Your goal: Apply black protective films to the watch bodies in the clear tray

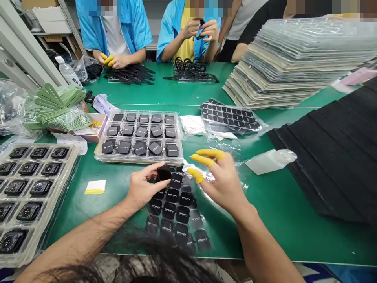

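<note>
My left hand [144,186] pinches a small black square piece [163,172] between thumb and fingers, just above a clear sheet of black printed stickers [176,214] lying on the green table. My right hand [219,179] hovers to the right of it, with yellow finger cots on three fingers. Its fingers are spread, and the thumb and forefinger touch a thin clear film [188,168]. Beyond both hands stands a clear tray [138,157] with several black square parts in its pockets.
A tray of watch bodies [26,184] lies at the left. A white bottle [269,161] lies on its side at the right, beside black foam sheets [338,157]. A tall stack of trays [300,63] stands at the back right. Two people work across the table.
</note>
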The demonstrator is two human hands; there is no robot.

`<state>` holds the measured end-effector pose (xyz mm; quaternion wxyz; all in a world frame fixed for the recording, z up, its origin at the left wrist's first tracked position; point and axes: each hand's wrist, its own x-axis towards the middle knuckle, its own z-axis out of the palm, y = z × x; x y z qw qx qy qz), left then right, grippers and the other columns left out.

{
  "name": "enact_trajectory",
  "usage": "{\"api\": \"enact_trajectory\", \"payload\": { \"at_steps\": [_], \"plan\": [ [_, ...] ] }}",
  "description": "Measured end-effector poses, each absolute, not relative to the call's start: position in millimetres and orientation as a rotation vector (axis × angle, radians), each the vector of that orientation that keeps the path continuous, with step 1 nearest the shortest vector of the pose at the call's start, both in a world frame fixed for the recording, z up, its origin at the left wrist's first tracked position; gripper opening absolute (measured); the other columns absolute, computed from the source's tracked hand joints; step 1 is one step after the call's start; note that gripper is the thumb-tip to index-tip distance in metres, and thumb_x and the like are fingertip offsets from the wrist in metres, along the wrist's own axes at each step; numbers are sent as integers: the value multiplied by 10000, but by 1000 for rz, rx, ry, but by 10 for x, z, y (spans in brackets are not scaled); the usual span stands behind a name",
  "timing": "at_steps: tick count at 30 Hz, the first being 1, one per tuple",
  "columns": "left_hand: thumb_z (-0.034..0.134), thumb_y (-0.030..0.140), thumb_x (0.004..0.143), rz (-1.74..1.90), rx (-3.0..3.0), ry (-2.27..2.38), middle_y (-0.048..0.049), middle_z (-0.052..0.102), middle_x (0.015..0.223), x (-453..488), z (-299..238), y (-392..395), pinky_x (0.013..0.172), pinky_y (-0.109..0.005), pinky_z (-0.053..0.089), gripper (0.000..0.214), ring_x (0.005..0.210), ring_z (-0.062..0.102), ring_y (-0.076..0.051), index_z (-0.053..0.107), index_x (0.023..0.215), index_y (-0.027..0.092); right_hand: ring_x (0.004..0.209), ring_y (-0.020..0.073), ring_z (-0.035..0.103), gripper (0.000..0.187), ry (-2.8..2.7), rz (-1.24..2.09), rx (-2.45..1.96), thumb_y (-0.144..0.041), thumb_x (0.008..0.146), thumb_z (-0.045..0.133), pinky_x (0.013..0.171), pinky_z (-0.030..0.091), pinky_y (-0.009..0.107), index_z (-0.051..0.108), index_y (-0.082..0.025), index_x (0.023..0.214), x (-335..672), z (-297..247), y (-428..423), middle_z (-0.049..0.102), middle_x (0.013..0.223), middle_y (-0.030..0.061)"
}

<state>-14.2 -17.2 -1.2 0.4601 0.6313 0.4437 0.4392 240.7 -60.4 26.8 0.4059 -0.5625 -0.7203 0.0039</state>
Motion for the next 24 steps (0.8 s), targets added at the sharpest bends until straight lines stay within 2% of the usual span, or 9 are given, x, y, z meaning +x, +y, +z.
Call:
{"api": "enact_trajectory", "payload": {
  "at_steps": [1,3,7,12,16,19,21,22,24],
  "plan": [
    [951,341,768,1108,1588,1089,-59,881,963,-147,-22,-176,846,-396,735,474,810,838,-243,838,1210,215,1161,350,703,355,-1850,130,-1376,-417,1001,763,953,609,542,748,-271,1324,2351,264,-613,755,1294,141],
    [938,365,793,1148,1652,1076,-65,882,977,-156,-31,-185,838,-382,734,444,786,834,-229,836,1195,204,1081,307,749,378,-1861,415,-1337,-434,993,770,921,642,502,735,-280,1337,2251,225,-613,796,1189,95],
    [943,364,805,1210,1737,1049,-57,877,954,-170,-9,-187,798,-346,729,385,744,817,-203,842,1141,205,833,224,769,254,-1607,754,-1398,-433,963,776,790,666,387,785,-254,1143,2171,127,-576,818,940,35],
    [942,335,795,1238,1675,1035,-48,865,901,-166,18,-174,758,-336,724,394,717,801,-193,833,1151,205,771,217,771,249,-1458,810,-1422,-470,926,796,734,660,354,808,-254,1050,2158,80,-544,822,884,37],
    [973,347,732,1126,1447,1082,-68,860,940,-150,42,-148,759,-335,718,524,765,804,-202,813,1206,190,778,220,763,192,-1453,810,-1402,-446,935,779,741,650,360,804,-256,944,2119,65,-527,828,899,43],
    [986,336,698,1033,1247,1086,-76,848,946,-147,80,-111,711,-298,694,642,729,788,-178,779,1279,158,988,259,764,184,-1483,777,-1295,-427,919,817,904,629,428,794,-258,849,2180,125,-516,830,1027,75],
    [982,315,689,991,1194,1089,-72,840,938,-147,99,-93,666,-272,667,664,667,761,-152,769,1295,146,1114,275,732,288,-1409,828,-1154,-475,884,873,965,598,462,743,-260,742,2277,201,-518,808,1142,90],
    [978,298,685,978,1199,1096,-66,834,917,-146,102,-90,646,-257,649,653,639,744,-139,774,1287,146,1078,268,728,360,-1335,893,-1084,-519,861,897,930,597,459,705,-258,705,2327,240,-524,796,1117,87],
    [959,261,687,937,1243,1105,-50,822,864,-139,93,-93,612,-237,616,607,596,710,-121,795,1262,157,858,220,708,442,-1169,1052,-1028,-593,809,930,777,590,410,665,-255,706,2388,294,-540,758,930,55]
  ]
}}
